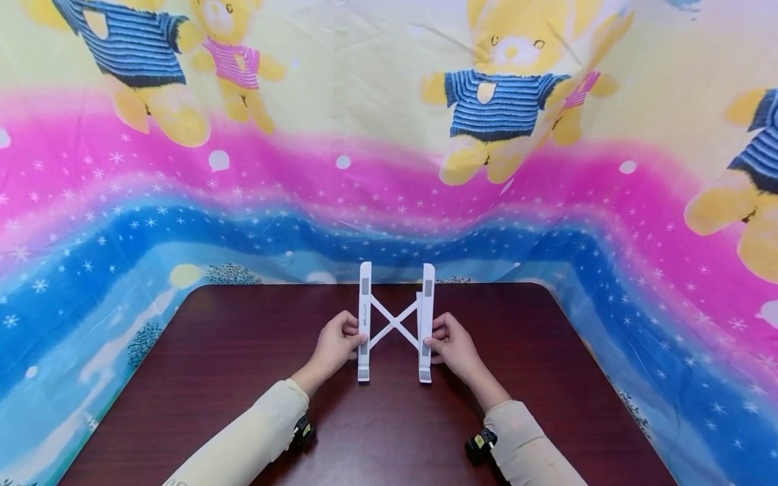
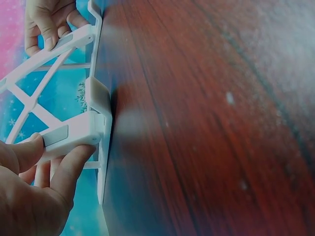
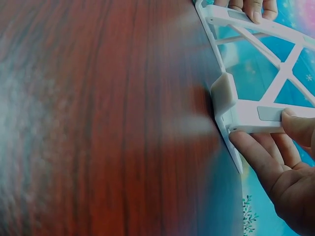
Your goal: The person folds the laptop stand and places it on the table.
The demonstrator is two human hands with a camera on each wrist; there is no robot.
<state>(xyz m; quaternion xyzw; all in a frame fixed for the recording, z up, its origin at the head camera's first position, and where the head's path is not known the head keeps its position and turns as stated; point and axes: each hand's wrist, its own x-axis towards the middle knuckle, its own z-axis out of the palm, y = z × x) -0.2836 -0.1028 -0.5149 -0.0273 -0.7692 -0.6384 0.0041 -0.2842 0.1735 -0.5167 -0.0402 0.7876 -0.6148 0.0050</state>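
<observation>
A white folding laptop stand point(image 1: 396, 322) stands unfolded on the dark table, its two long arms joined by crossing bars. Grey pads sit along the arms, and small lips turn up at their near ends. My left hand point(image 1: 334, 343) grips the left arm near its lower half, thumb on top beside a grey pad point(image 2: 56, 136). On the other side my right hand point(image 1: 452, 343) holds the right arm the same way, its thumb against a grey pad point(image 3: 270, 113). Both wrist views show fingers tucked under the arms of the stand.
The dark red-brown wooden table point(image 1: 389, 432) has rounded far corners. Behind and beside it hangs a cloth point(image 1: 340, 182) printed with bears and snowflakes. A small black device point(image 1: 302, 432) is strapped at the left wrist, another point(image 1: 480, 444) at the right.
</observation>
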